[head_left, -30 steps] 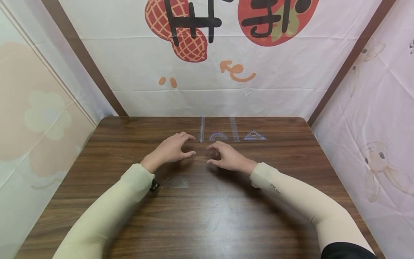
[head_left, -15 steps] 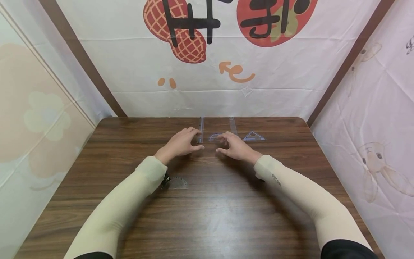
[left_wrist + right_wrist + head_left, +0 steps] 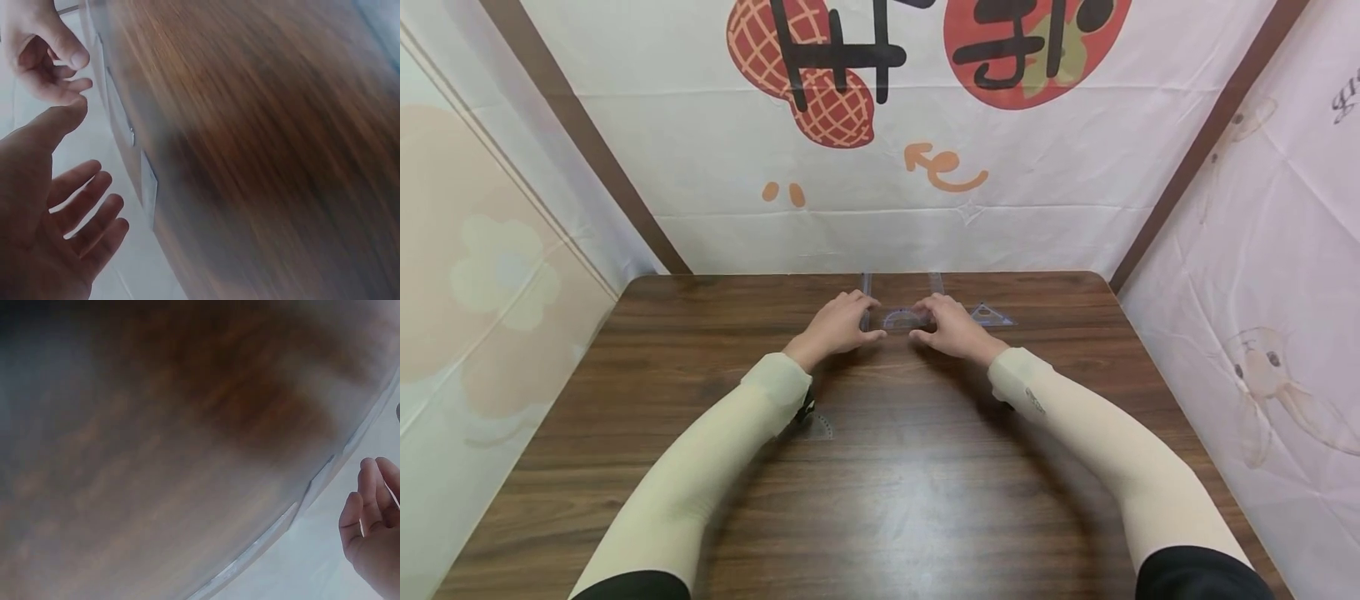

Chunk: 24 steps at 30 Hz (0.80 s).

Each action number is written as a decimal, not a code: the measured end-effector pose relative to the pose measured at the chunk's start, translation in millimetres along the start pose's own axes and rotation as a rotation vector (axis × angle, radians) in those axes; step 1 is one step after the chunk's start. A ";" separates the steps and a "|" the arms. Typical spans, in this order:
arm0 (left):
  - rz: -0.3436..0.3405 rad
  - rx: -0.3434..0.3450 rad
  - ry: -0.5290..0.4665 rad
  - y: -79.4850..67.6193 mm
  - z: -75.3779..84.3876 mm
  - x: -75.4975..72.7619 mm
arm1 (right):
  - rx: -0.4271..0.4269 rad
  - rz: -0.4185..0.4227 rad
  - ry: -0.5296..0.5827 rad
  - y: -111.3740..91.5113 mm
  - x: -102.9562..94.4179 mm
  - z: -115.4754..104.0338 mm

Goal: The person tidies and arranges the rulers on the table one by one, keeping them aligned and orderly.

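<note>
Both hands hover over the far part of the table with fingers loosely bent and nothing held. My left hand (image 3: 838,325) is beside a clear straight ruler (image 3: 867,285) and partly covers it. My right hand (image 3: 957,329) is in front of a second clear ruler (image 3: 936,283), hiding its near part. Between the two hands lies a clear protractor (image 3: 904,317) with blue markings. Right of the right hand lies a clear set square (image 3: 991,316) with blue edges. In the left wrist view, the left fingers (image 3: 94,206) are spread apart, near a flat clear piece (image 3: 149,187).
Another clear protractor (image 3: 822,427) lies nearer on the wooden table (image 3: 880,517), partly hidden by the left sleeve (image 3: 730,450). A printed white cloth (image 3: 850,237) hangs behind the far edge, and more cloth hangs at both sides.
My left hand has moved forward and right to the left ruler. My right hand has moved forward and right to the second ruler. The rulers, far protractor and set square stay in place.
</note>
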<state>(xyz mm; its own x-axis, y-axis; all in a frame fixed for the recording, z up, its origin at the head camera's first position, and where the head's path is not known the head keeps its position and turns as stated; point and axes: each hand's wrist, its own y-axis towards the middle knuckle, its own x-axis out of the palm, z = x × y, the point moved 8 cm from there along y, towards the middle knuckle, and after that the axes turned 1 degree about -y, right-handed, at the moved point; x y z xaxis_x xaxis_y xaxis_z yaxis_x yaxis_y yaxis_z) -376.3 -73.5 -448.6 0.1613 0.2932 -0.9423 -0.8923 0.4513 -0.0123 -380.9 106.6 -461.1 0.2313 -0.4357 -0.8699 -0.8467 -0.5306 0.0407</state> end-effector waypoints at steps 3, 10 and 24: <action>-0.018 0.001 0.005 5.3 3.6 4.4 | 0.019 -0.002 -0.023 2.6 -0.3 5.4; -0.018 -0.028 0.000 14.5 4.7 8.1 | 0.023 -0.009 -0.062 8.7 0.6 11.3; -0.030 -0.054 0.099 25.5 9.8 20.3 | 0.031 -0.032 -0.178 17.6 7.2 8.3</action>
<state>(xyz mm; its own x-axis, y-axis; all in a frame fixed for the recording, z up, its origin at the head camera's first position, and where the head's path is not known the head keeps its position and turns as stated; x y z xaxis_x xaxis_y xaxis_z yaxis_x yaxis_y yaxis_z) -391.6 -47.8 -464.8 0.1487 0.1944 -0.9696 -0.9095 0.4118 -0.0569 -398.1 100.1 -470.7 0.1723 -0.2823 -0.9437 -0.8553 -0.5182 -0.0011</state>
